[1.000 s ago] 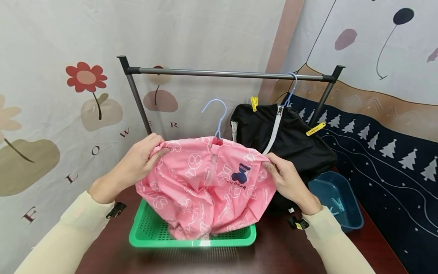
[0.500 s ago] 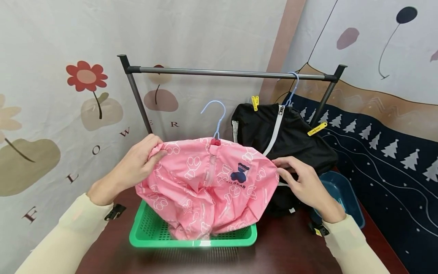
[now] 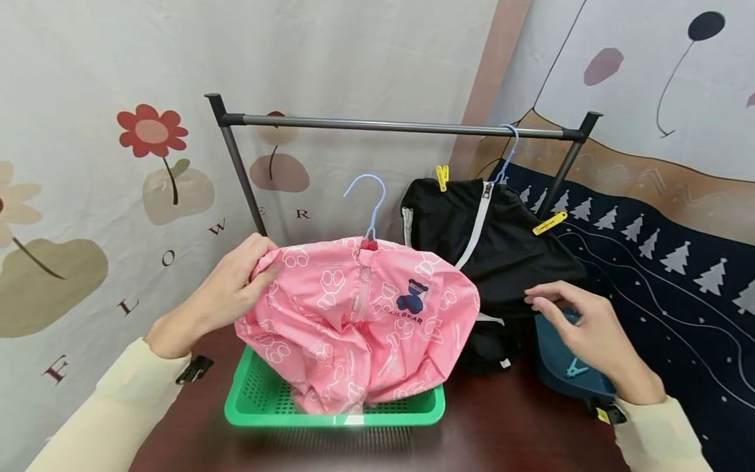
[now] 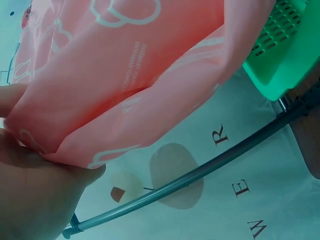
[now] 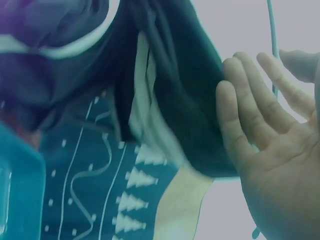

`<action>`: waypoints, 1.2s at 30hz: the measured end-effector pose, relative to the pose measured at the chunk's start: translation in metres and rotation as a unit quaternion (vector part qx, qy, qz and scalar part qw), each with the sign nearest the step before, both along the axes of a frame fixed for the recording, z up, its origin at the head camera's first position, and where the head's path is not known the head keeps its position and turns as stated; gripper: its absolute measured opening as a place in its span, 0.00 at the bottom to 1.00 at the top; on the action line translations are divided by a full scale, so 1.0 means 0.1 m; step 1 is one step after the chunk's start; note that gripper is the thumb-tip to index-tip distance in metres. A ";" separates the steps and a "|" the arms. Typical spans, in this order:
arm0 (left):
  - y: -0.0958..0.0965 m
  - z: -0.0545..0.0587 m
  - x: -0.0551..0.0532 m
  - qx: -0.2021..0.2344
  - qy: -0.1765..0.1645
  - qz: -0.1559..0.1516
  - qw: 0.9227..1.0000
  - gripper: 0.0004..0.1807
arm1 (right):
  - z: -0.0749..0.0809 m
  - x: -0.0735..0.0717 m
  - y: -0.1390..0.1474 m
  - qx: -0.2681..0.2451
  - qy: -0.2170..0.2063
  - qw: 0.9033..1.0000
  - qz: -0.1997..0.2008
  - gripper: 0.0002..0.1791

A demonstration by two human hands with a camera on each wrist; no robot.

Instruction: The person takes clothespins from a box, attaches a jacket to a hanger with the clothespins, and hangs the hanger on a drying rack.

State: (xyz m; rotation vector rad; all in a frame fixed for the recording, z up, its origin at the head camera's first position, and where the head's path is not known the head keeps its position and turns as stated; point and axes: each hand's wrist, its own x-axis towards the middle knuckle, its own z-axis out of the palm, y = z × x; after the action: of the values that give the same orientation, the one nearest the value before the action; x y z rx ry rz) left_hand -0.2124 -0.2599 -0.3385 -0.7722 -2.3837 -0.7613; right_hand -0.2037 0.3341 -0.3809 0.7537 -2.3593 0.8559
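Observation:
A pink jacket [image 3: 336, 314] with white outlines and a bear print hangs on a light blue hanger [image 3: 377, 203], its lower part in a green basket [image 3: 330, 419]. My left hand [image 3: 236, 278] pinches the jacket's shoulder on the left, thumb in front. The left wrist view shows the pink cloth [image 4: 125, 90] gathered between thumb and fingers. My right hand [image 3: 596, 331] is in the air, apart from the pink jacket, over a blue bin [image 3: 566, 380]. Its fingers are loosely bent with nothing between them. In the right wrist view the palm [image 5: 285, 160] shows bare.
A black jacket [image 3: 513, 262] with yellow clothespins [image 3: 550, 223] hangs from the metal rack bar [image 3: 366, 123] at the right. At least one light blue clothespin [image 3: 575, 368] lies in the blue bin. The dark wooden table [image 3: 472, 439] bears the basket.
My right hand has let go of the pink jacket's right shoulder and moved right, to above the blue bin. The left hand keeps its grip in nearly the same place.

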 end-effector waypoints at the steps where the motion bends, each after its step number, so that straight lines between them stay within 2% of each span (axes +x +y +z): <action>1: 0.00 0.00 0.00 -0.001 0.004 0.001 1.000 0.05 | 0.00 0.02 0.06 0.002 -0.004 1.000 -0.006 0.20; 5: -0.02 -0.01 0.00 -0.004 0.012 0.008 1.000 0.07 | -0.04 0.08 0.33 0.028 -0.039 0.998 -0.028 0.17; 9: -0.03 -0.01 0.01 -0.006 0.014 0.014 1.000 0.08 | -0.10 0.11 0.59 0.061 -0.100 0.991 -0.057 0.13; 13: -0.04 -0.01 0.03 -0.003 0.019 0.018 1.000 0.08 | -0.18 0.07 0.81 0.095 -0.165 0.977 -0.093 0.07; 15: -0.05 -0.01 0.04 -0.003 0.022 0.019 1.000 0.09 | -0.22 0.03 0.89 0.112 -0.193 0.970 -0.099 0.04; 18: -0.06 -0.01 0.04 -0.010 0.028 0.023 0.999 0.11 | -0.28 -0.03 0.98 0.138 -0.225 0.959 -0.101 0.06; 25: -0.07 0.04 0.05 -0.037 0.058 0.036 0.997 0.12 | -0.36 -0.22 1.17 0.199 -0.265 0.936 -0.119 0.10; 33: -0.07 0.05 0.11 -0.054 0.071 0.062 0.994 0.15 | -0.47 -0.38 1.29 0.251 -0.299 0.916 -0.096 0.12; 36: -0.06 0.06 0.12 -0.061 0.088 0.070 0.992 0.16 | -0.48 -0.43 1.27 0.257 -0.337 0.901 -0.097 0.14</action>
State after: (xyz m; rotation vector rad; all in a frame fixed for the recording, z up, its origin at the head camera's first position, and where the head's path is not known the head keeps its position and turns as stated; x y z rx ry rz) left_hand -0.2002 -0.2661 -0.3329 -0.6820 -2.3111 -0.4732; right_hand -0.2471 0.4609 -0.4294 0.4223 -3.2905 0.4365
